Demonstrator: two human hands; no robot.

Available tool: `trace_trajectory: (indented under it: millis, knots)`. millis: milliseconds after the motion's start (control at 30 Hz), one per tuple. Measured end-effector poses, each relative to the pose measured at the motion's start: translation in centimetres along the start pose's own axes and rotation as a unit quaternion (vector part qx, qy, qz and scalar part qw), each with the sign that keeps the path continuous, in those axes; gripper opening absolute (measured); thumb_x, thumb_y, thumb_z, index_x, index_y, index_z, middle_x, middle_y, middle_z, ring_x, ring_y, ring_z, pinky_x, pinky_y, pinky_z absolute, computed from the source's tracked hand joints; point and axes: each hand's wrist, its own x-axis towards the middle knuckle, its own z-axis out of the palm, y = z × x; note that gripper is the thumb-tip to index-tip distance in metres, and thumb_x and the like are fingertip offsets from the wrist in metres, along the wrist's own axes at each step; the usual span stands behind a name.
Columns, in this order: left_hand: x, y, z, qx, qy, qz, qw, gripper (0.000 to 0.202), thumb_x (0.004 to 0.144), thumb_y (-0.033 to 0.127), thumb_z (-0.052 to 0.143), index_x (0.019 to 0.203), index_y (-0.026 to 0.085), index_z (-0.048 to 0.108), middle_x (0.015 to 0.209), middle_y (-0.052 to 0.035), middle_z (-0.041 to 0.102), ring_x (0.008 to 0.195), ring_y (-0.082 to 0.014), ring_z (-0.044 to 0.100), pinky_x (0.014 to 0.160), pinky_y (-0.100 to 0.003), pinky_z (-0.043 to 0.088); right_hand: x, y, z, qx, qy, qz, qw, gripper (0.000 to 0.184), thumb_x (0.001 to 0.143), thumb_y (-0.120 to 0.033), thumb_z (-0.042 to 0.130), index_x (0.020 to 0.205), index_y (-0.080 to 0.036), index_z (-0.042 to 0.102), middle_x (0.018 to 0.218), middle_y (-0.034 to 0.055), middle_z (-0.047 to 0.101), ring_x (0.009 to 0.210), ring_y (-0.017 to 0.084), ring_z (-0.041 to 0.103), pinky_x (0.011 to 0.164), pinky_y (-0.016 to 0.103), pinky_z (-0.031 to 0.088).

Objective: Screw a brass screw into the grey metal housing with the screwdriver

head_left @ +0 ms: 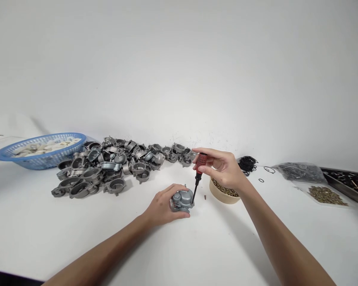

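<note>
My left hand is closed around a grey metal carburetor and holds it on the white table. My right hand grips the red and black handle of a screwdriver. The screwdriver is nearly upright, its dark shaft slanting down to the right edge of the carburetor, where the tip meets a corner. Whether a screw sits under the tip is too small to tell. A single small screw stands on the table just right of the carburetor. Beyond it is a round cream tub of brass-coloured screws, partly behind my right wrist.
A heap of grey metal castings spreads across the back left. Beside it stands a blue plastic basket of whitish parts. At right lie black rings, a plastic bag, small brass parts and a dark tray.
</note>
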Motion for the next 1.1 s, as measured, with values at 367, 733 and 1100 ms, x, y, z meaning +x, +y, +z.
trace_trajectory:
  millis: [367, 733, 1100]
  knots:
    - [0.0, -0.1, -0.1, -0.015, -0.003, 0.009, 1.000, 0.063, 0.073, 0.047, 0.082, 0.127, 0.026, 0.057, 0.125, -0.0090, 0.063, 0.103, -0.0232, 0.063, 0.081, -0.031, 0.056, 0.0, -0.1, 0.1, 0.021, -0.013, 0.006, 1.000, 0.043, 0.091, -0.021, 0.063, 0.133, -0.028, 0.062, 0.104, 0.0060, 0.068, 0.089, 0.019, 0.067, 0.082, 0.043, 0.060]
    - [0.1, 0.0, 0.0, -0.012, -0.004, -0.006, 1.000, 0.062, 0.074, 0.047, 0.080, 0.127, 0.026, 0.056, 0.124, -0.0081, 0.064, 0.100, -0.0232, 0.064, 0.081, -0.032, 0.057, -0.2, -1.2, 0.0, 0.012, -0.059, -0.019, 0.998, 0.043, 0.089, -0.026, 0.067, 0.132, -0.030, 0.064, 0.113, 0.0072, 0.070, 0.098, 0.023, 0.069, 0.084, 0.044, 0.062]
    - [0.1, 0.2, 0.0, -0.006, -0.004, -0.009, 1.000, 0.061, 0.074, 0.047, 0.080, 0.126, 0.026, 0.056, 0.122, -0.0064, 0.065, 0.101, -0.0234, 0.065, 0.083, -0.033, 0.056, -0.1, -1.0, 0.5, -0.026, -0.005, -0.045, 0.999, 0.039, 0.081, -0.028, 0.078, 0.119, -0.033, 0.071, 0.099, 0.0037, 0.069, 0.084, 0.019, 0.068, 0.079, 0.040, 0.061]
